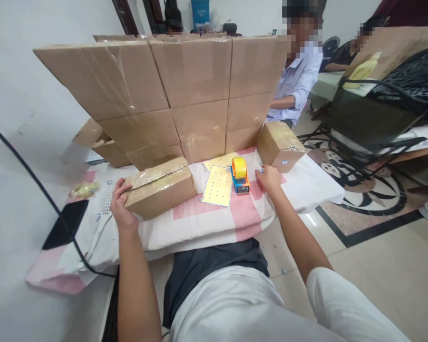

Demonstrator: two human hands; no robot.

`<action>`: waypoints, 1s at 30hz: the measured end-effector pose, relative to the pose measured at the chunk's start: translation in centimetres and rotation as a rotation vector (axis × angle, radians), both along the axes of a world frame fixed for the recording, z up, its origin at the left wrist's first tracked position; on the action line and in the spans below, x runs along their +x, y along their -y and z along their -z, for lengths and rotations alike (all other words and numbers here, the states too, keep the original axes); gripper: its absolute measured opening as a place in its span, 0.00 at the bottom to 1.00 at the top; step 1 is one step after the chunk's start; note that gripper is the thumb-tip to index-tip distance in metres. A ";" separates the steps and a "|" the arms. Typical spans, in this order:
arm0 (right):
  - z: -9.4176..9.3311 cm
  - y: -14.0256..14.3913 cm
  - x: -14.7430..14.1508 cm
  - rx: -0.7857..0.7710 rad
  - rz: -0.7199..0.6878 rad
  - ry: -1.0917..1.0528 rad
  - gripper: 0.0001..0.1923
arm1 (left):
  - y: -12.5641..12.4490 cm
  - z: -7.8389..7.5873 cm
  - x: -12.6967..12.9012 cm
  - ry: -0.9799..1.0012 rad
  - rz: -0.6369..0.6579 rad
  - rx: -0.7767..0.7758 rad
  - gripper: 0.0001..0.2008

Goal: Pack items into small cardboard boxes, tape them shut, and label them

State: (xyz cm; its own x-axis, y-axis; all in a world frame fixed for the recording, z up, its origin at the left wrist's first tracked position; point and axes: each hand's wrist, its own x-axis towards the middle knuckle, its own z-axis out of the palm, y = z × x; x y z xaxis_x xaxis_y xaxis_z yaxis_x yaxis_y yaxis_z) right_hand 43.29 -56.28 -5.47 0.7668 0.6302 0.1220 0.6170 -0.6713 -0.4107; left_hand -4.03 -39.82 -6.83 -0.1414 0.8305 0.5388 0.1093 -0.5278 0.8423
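A taped cardboard box [160, 190] lies on the cloth-covered table, tape along its top seam. My left hand [123, 206] grips its left end, fingers curled over the edge and some of them hidden. On the right, my right hand [269, 179] is low over the cloth, its fingertips pinched at a tiny pale bit too small to name. Between the hands stand a tape dispenser [240, 175] with a yellow roll and, beside it, yellow sheets [218, 186] dotted with small dark marks. Just beyond my right hand sits a smaller cardboard box [280, 147].
Stacked cardboard boxes [196, 71] form a wall along the table's far side. An open carton [110, 149], a black phone-like slab [66, 224] and a dark cable [32, 185] are at the left. A person in a pale shirt [299, 80] is behind the stack; a chair [374, 109] stands right.
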 end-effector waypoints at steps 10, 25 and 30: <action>0.0 0.7 -1.4 0.269 -0.095 -0.161 0.17 | 0.6 -0.7 -0.4 -0.029 -0.008 -0.043 0.15; -9.2 1.6 -17.8 0.791 -0.703 -1.176 0.14 | 13.5 -7.7 15.0 -0.232 0.151 0.262 0.16; -9.1 1.4 -18.1 0.752 -0.745 -1.161 0.11 | 13.0 -7.0 15.0 -0.315 0.126 0.361 0.14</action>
State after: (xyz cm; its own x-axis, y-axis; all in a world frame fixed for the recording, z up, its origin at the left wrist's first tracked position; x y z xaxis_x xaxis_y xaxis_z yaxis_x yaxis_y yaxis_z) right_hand 25.15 -57.64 3.58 0.2175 0.9633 0.1571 -0.1744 0.1967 -0.9648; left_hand 10.98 -52.86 0.12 0.1642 0.5831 0.7957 0.2452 -0.8054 0.5396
